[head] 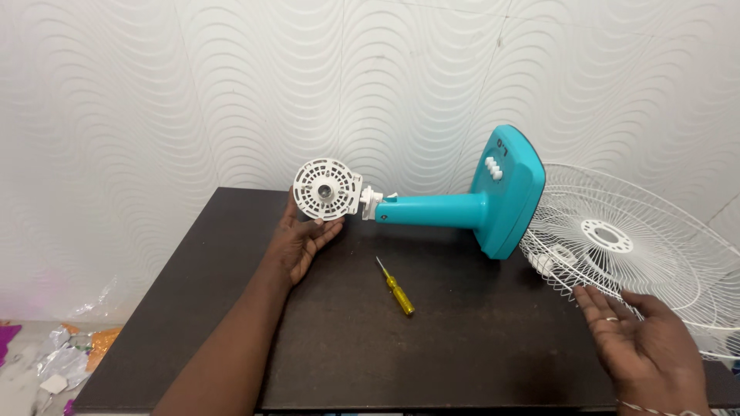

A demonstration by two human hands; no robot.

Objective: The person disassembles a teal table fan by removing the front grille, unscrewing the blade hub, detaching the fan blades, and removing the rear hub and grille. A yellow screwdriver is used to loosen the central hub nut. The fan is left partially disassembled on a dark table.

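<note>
Left arm stretched far forward, left hand (302, 237) palm up, fingers loosely cupped. Right hand (641, 337) low at right, palm up, fingers spread flat, ring on one finger.

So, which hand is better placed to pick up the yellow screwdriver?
The right hand: it is open and free near the wire grille. The left hand supports the white motor housing. The screwdriver lies between them.
</note>
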